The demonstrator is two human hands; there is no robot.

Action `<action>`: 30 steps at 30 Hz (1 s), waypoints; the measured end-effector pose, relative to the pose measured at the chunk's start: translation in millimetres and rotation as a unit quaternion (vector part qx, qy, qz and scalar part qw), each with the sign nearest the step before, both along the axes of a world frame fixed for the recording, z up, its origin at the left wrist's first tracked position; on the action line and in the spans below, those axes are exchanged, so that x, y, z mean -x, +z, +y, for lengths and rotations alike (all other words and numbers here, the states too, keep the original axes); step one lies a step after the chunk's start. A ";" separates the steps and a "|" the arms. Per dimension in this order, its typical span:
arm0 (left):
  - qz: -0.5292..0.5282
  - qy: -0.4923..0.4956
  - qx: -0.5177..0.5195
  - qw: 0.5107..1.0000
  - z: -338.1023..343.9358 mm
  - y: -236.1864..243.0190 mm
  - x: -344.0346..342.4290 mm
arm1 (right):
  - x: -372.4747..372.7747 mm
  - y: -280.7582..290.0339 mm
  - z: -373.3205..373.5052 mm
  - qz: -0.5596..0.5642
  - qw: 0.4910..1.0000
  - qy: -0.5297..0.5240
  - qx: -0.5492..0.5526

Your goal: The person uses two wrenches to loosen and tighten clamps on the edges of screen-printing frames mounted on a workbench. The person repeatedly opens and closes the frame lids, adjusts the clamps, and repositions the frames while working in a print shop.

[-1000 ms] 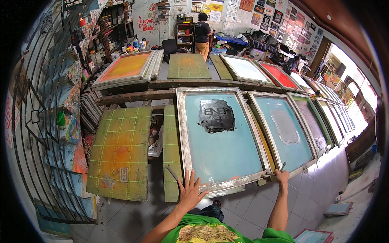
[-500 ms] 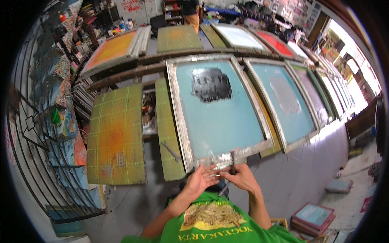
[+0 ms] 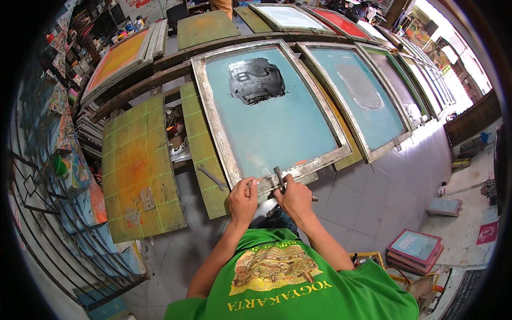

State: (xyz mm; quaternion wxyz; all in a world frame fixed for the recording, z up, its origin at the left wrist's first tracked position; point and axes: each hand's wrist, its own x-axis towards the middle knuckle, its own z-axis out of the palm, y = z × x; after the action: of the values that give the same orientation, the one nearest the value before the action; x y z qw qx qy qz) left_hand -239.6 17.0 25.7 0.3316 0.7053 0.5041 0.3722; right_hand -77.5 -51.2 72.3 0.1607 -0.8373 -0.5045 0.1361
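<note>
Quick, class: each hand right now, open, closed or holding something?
Left hand: curled by the screen frame; whether it holds anything cannot be told.
Right hand: closed, holding a dark metal tool.

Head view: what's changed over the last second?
The right hand moved left, from the near right corner of the screen-printing frame toward the middle of its near edge, keeping hold of the dark metal tool. The left hand, earlier spread on the near left corner, has curled its fingers by that edge. The open-ended wrench and black ink patch stayed put.
</note>
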 end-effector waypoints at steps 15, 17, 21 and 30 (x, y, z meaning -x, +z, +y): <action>0.068 -0.020 -0.224 0.972 9.6 -33.2 -14.5 | -62.6 -30.3 0.3 -0.067 0.996 -0.057 0.007; 0.071 -0.019 -0.225 0.972 10.0 -33.2 -12.9 | -68.2 -30.5 1.3 -0.114 0.992 -0.050 0.013; 0.072 -0.022 -0.234 0.969 10.5 -37.8 -12.7 | -141.9 -40.3 -7.5 -0.191 0.980 -0.059 0.014; 0.071 -0.014 -0.240 0.968 9.3 -35.1 -11.2 | -307.2 -49.5 -15.9 -0.153 0.973 -0.174 -0.022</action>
State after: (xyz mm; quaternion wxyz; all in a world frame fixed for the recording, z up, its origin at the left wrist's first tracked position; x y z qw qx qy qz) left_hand -228.4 26.3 -9.4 0.1208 0.7961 0.4121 0.4264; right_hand 229.7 -67.0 22.8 0.1210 -0.9195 -0.3723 -0.0344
